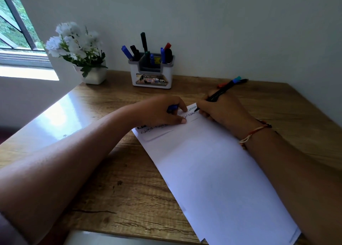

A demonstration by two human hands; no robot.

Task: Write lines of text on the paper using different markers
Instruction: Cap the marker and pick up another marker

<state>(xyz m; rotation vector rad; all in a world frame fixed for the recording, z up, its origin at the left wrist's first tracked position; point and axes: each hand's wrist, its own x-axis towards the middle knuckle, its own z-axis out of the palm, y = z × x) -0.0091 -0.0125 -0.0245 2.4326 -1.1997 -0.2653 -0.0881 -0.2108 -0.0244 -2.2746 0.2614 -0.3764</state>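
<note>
A white sheet of paper (212,170) lies slanted on the wooden desk (114,189), with a few handwritten lines near its far end. My right hand (222,113) grips a black marker (220,93) with a blue end, its tip touching the paper at the top right of the writing. My left hand (161,111) rests on the paper's top edge, fingertips pressing it down, and holds a blue marker cap (172,108) in its curled fingers. Part of the writing is hidden under my left hand.
A white and grey holder (151,74) with several markers stands at the back by the wall. A white pot of white flowers (94,74) sits to its left. A few loose markers (238,81) lie behind my right hand. A window is at far left.
</note>
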